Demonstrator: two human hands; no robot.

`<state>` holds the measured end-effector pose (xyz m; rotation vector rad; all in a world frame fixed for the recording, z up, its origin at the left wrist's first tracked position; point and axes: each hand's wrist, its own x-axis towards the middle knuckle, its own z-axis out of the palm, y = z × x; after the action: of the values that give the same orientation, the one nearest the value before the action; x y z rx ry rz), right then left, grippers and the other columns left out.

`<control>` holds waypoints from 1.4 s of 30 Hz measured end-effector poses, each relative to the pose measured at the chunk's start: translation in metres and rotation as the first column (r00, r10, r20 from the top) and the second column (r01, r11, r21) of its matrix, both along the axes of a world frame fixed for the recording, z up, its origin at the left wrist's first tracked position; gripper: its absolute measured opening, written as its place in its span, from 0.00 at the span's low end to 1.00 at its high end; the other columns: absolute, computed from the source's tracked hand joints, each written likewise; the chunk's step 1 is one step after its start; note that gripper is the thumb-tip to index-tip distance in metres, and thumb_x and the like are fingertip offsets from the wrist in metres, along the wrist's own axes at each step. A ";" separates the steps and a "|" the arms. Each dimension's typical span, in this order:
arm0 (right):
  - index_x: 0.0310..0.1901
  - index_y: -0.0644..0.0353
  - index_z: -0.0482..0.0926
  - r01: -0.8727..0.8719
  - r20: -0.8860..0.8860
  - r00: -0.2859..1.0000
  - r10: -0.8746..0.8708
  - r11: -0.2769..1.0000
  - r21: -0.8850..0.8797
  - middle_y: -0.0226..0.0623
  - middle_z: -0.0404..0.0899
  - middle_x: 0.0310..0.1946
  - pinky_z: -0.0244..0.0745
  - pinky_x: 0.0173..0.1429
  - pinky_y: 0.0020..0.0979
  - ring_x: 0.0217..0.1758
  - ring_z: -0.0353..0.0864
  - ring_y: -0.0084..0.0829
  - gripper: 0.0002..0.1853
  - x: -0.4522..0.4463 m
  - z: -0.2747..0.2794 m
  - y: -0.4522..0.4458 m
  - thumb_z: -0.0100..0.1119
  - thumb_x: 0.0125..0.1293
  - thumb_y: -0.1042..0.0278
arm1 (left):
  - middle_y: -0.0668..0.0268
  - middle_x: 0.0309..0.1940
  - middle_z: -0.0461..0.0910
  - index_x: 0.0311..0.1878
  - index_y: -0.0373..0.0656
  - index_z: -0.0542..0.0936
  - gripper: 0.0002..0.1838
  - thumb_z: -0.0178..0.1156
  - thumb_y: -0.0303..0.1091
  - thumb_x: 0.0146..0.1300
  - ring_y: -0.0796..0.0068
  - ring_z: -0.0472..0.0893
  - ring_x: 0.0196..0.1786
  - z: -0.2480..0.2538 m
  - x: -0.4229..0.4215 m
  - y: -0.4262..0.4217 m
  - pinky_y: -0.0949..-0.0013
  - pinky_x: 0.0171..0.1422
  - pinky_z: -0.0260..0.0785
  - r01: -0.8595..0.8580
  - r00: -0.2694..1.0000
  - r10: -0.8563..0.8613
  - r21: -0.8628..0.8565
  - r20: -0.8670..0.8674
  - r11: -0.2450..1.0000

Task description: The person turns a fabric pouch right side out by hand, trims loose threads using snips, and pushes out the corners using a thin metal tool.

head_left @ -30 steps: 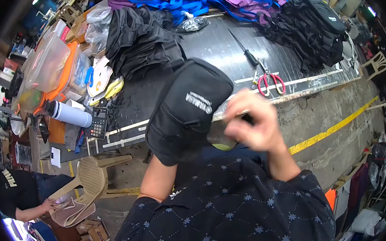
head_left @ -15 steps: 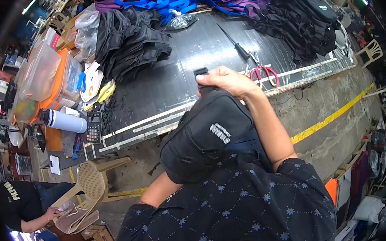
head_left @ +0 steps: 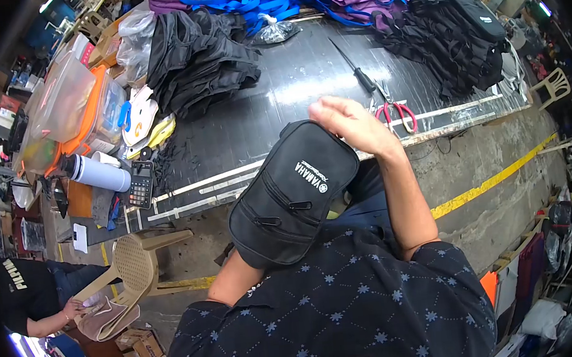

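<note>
A black zippered bag with white "YAMAHA" lettering is held up in front of my chest, its front panel facing me. Two zip pulls show on its lower half. My left forearm goes in behind the bag's lower end and bears it from underneath; the left hand itself is hidden. At the upper right edge of the bag is my right hand, its fingers stretched out towards the left and slightly blurred at the tips. No strap or buckle shows in it.
On the dark table are black fabric pieces, a stack of black bags, a screwdriver, red-handled scissors, a calculator and a bottle. A plastic chair and another person are at left.
The bag has turned so its front panel lies flatter towards me. My right hand has let go of the black buckle at its top, which is now out of sight.
</note>
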<state>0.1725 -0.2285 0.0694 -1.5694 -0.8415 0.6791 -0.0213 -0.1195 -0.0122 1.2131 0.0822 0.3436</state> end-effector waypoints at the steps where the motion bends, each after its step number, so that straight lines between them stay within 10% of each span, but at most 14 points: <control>1: 0.32 0.57 0.81 0.023 0.076 0.997 -0.016 0.996 -0.090 0.20 0.72 0.24 0.64 0.34 0.26 0.30 0.67 0.15 0.25 -0.006 0.006 0.000 0.61 0.76 0.41 | 0.59 0.71 0.73 0.77 0.35 0.65 0.25 0.50 0.31 0.82 0.71 0.75 0.70 0.000 0.000 0.001 0.68 0.76 0.69 -0.001 1.000 0.001 -0.001 -0.002 1.000; 3: 0.31 0.60 0.81 0.080 0.231 0.973 -0.019 0.962 -0.260 0.22 0.73 0.23 0.68 0.33 0.30 0.29 0.70 0.17 0.26 -0.013 0.016 0.002 0.65 0.73 0.41 | 0.59 0.70 0.73 0.77 0.35 0.65 0.25 0.50 0.31 0.82 0.71 0.75 0.70 -0.002 -0.001 0.002 0.68 0.76 0.69 -0.005 1.000 0.005 -0.006 -0.008 1.000; 14: 0.31 0.60 0.82 -0.211 -0.260 0.943 0.209 0.977 0.022 0.19 0.77 0.24 0.64 0.30 0.22 0.26 0.68 0.11 0.19 -0.012 -0.001 0.008 0.65 0.77 0.55 | 0.60 0.70 0.73 0.77 0.35 0.65 0.24 0.49 0.32 0.83 0.71 0.75 0.69 -0.001 0.002 0.010 0.69 0.76 0.70 -0.022 1.000 0.022 0.012 0.008 1.000; 19: 0.42 0.66 0.80 0.282 0.383 0.876 -0.293 0.956 0.084 0.35 0.77 0.29 0.72 0.43 0.32 0.33 0.74 0.26 0.19 -0.025 0.014 -0.001 0.64 0.76 0.53 | 0.60 0.70 0.73 0.77 0.36 0.65 0.24 0.48 0.32 0.83 0.71 0.76 0.68 0.002 0.003 0.023 0.69 0.75 0.70 -0.013 1.000 0.013 0.103 0.003 0.995; 25: 0.41 0.66 0.78 0.411 0.270 0.876 -0.400 0.911 0.015 0.42 0.78 0.28 0.73 0.41 0.35 0.32 0.75 0.31 0.20 -0.047 0.003 -0.002 0.63 0.77 0.53 | 0.60 0.69 0.73 0.77 0.36 0.64 0.24 0.47 0.33 0.84 0.71 0.76 0.68 0.007 0.007 0.027 0.69 0.75 0.71 0.040 0.998 -0.027 0.275 -0.048 0.961; 27: 0.40 0.67 0.77 0.468 0.240 0.839 -0.488 0.873 0.138 0.42 0.76 0.27 0.73 0.42 0.35 0.33 0.74 0.30 0.19 -0.055 -0.001 0.004 0.61 0.79 0.55 | 0.61 0.69 0.74 0.77 0.36 0.64 0.24 0.47 0.33 0.84 0.71 0.76 0.68 -0.003 0.013 0.022 0.69 0.75 0.71 0.070 0.995 -0.061 0.130 -0.073 0.989; 30: 0.38 0.65 0.75 0.474 0.213 0.814 -0.541 0.829 0.296 0.36 0.73 0.29 0.70 0.44 0.32 0.35 0.71 0.26 0.19 -0.050 -0.019 0.005 0.60 0.79 0.55 | 0.60 0.68 0.75 0.77 0.37 0.65 0.23 0.45 0.36 0.86 0.71 0.76 0.67 -0.004 0.004 0.015 0.70 0.75 0.71 0.218 0.974 -0.146 -0.554 0.172 0.803; 35: 0.39 0.63 0.73 0.491 0.144 0.793 -0.592 0.761 0.425 0.28 0.70 0.31 0.67 0.43 0.28 0.36 0.67 0.21 0.18 -0.051 -0.021 0.005 0.60 0.80 0.55 | 0.58 0.69 0.74 0.77 0.35 0.65 0.24 0.45 0.37 0.86 0.69 0.76 0.68 -0.018 0.005 0.010 0.69 0.76 0.70 0.412 0.910 -0.230 -0.697 0.344 0.587; 40: 0.40 0.59 0.71 0.493 0.045 0.807 -0.589 0.713 0.499 0.21 0.66 0.31 0.60 0.39 0.21 0.35 0.61 0.15 0.18 -0.050 -0.028 0.005 0.60 0.81 0.53 | 0.56 0.71 0.73 0.78 0.33 0.64 0.26 0.46 0.38 0.85 0.67 0.74 0.71 -0.018 -0.003 0.008 0.67 0.80 0.66 0.339 0.939 -0.284 -0.680 0.196 0.650; 42: 0.38 0.58 0.70 0.510 0.060 0.776 -0.628 0.680 0.527 0.19 0.64 0.30 0.58 0.37 0.21 0.33 0.59 0.14 0.17 -0.052 -0.027 0.007 0.56 0.83 0.56 | 0.55 0.71 0.73 0.78 0.33 0.64 0.27 0.47 0.39 0.85 0.67 0.73 0.72 -0.016 -0.007 0.009 0.66 0.81 0.64 0.513 0.854 -0.334 -0.753 0.399 0.413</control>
<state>0.1206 -0.2218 0.0421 -1.3439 -0.5661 -0.1901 -0.0282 -0.1108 -0.0280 0.1641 -0.2206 -0.0722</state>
